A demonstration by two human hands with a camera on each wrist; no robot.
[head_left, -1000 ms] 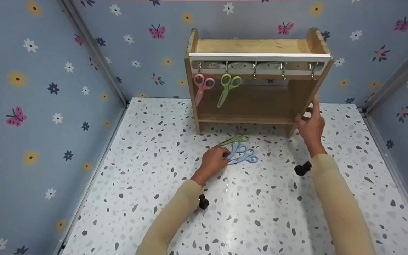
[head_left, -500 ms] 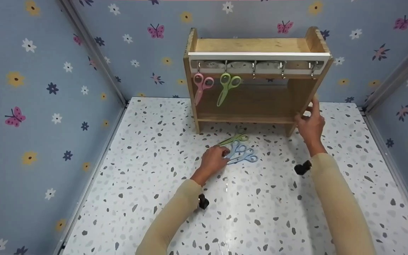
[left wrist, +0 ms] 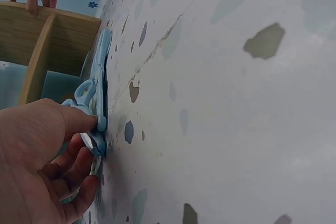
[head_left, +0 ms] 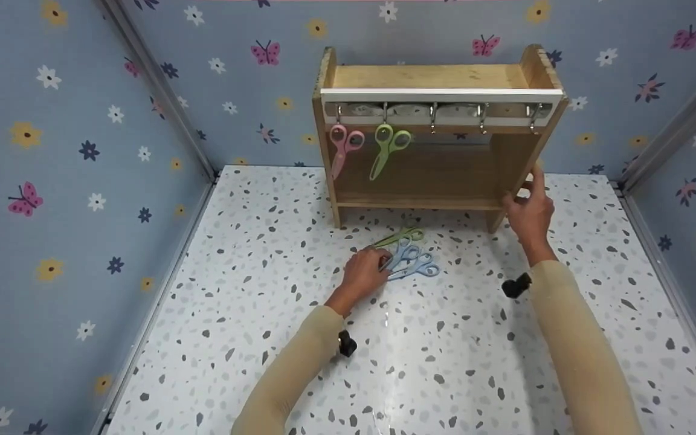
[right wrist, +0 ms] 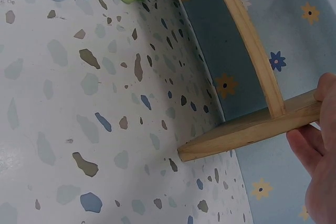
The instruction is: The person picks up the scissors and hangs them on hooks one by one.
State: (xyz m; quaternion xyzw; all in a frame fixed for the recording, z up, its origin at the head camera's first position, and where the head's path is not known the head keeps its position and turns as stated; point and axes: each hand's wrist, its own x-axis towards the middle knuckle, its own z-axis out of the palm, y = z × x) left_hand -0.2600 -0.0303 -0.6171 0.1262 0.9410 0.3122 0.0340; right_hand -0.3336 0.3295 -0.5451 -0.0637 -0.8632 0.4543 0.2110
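Note:
My left hand (head_left: 365, 272) pinches a pair of blue scissors (head_left: 397, 255) between thumb and fingers near its blades, low over the speckled tabletop. Beside it lies a second pair of blue scissors (head_left: 415, 270), with green scissors (head_left: 395, 238) just behind. In the left wrist view the thumb presses the held pair from above while the other fingers curl beneath. On the right, my right hand (head_left: 530, 211) grips the side panel of a wooden shelf (head_left: 426, 204), thumb at the front edge and fingers round the outside. Pink scissors (head_left: 339, 156) and another green pair (head_left: 380, 160) hang from the shelf's left hooks.
A white rail (head_left: 441, 96) along the shelf's upper front carries several metal hooks; those at the middle and right (head_left: 483, 118) hold nothing. Patterned blue walls (head_left: 203, 78) enclose the tabletop (head_left: 432, 350) at the back and both sides.
The blue scissors in my left hand have tilted very slightly toward the shelf. My right hand keeps its grip on the side panel, and the hanging scissors stay put.

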